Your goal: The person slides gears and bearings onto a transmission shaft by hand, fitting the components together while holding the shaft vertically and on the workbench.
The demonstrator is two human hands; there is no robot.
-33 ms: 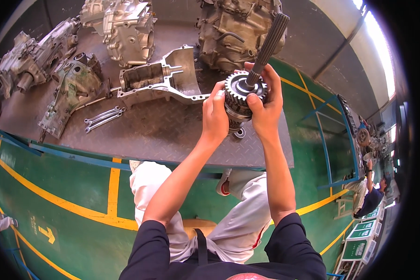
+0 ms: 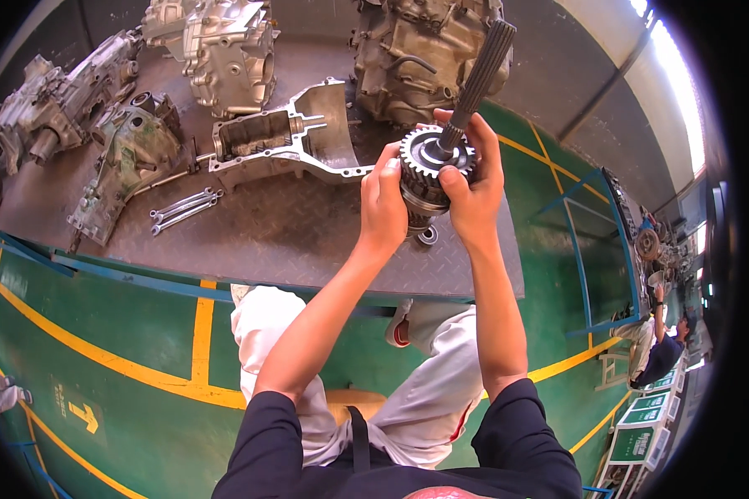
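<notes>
- Left hand [image 2: 384, 208]: right of the open housing [image 2: 298, 137]; fingers curl closed around the left flank of the gear shaft [image 2: 448, 143].
- Gear shaft: right of the open housing, clasped directly between both hands. Long axis is tilted; the splined end points up and rightward, away from the housing. Neither hand is nearer; both touch it.
- Right hand [image 2: 477, 191]: farther right of the housing; thumb lies against the toothed gear, fingers wrap the far right side.
- Count, left to right, referenced to the open housing:
- One long casing [image 2: 66, 112], far left.
- One greenish casing [image 2: 133, 150], near left.
- Wrenches [image 2: 187, 209], at least two, toward the person and left; exact number cannot be told.
- One silver casing [image 2: 229, 62], behind.
- Open housing: one.
- One large brown casing [image 2: 416, 66], behind and right.
- One metal ring [image 2: 427, 236], right, toward the person.
- Gear shaft: one.
</notes>
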